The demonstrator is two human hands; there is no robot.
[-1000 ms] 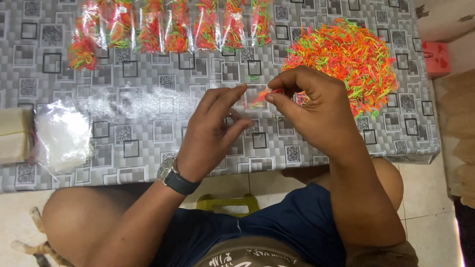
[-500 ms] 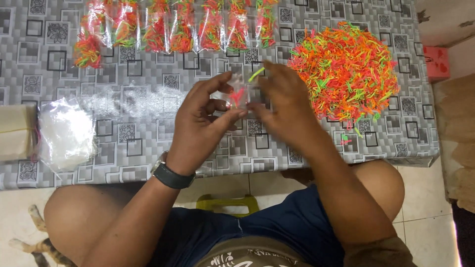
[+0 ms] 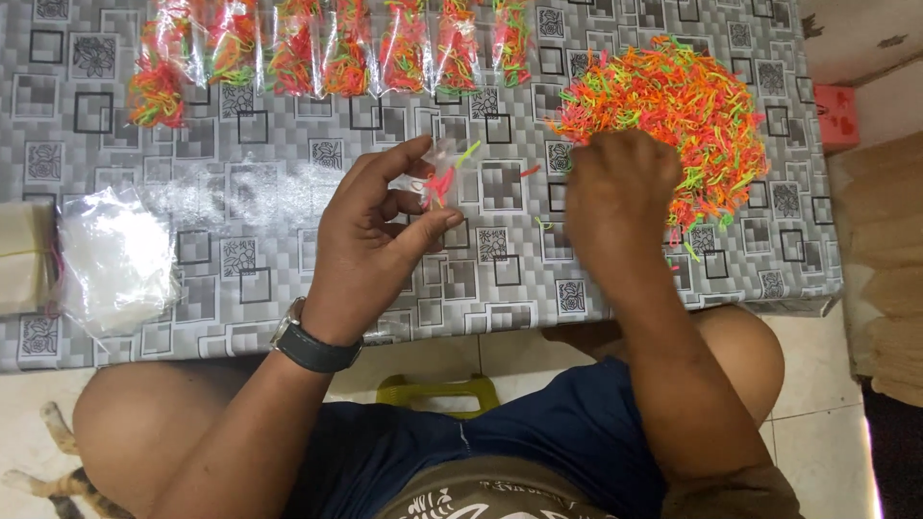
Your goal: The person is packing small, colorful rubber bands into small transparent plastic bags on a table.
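We hold a small clear bag up in our left hand, thumb and forefinger pressed together on its edges — the grip is a pinch, with a few red and green bands already inside. The bag hangs above the bench, near its middle, its long axis running roughly away from us with the mouth seemingly at the far end, though the plastic is so clear that we cannot be sure.

Our right hand rests at the near-left edge of the loose pile of rubber bands, knuckles up. Its fingers curl down into the pile, so we cannot tell whether they are closed on any bands or merely touching them.

The relation that matters: the pile lies to the right of the bag and a little farther away, and the right hand is the nearer one to it — already touching. The bag and the right hand stand apart, with bare patterned cloth and a few stray bands between them.

A row of filled bags lies along the far edge, cut off at the top. A stack of empty clear bags sits at the left, well apart from both hands.
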